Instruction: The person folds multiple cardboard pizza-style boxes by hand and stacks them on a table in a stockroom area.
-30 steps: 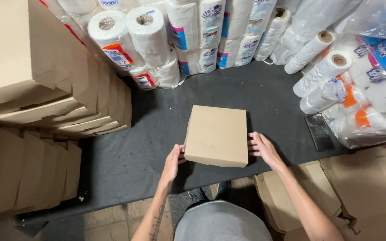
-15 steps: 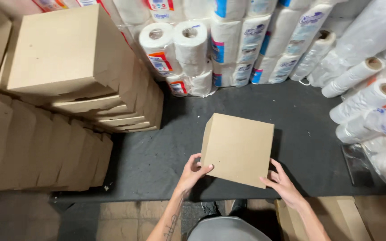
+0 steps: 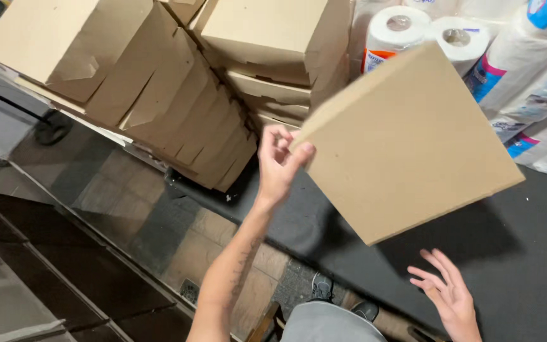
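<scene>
Head view: left hand [image 3: 281,166] pinches one corner of the tilted cardboard box [image 3: 406,142]; right hand [image 3: 449,297] hangs open, empty, below it. Held by one corner only, the box could slip and drop onto the black mat [image 3: 533,253].

Even, fairly bright overhead light falls on the scene. The tilted cardboard box [image 3: 406,142] casts a soft shadow on the dark mat [image 3: 527,253] beneath. The lower left lies dim. Edges look slightly stretched; the open right hand [image 3: 447,297] shows mild blur.
</scene>
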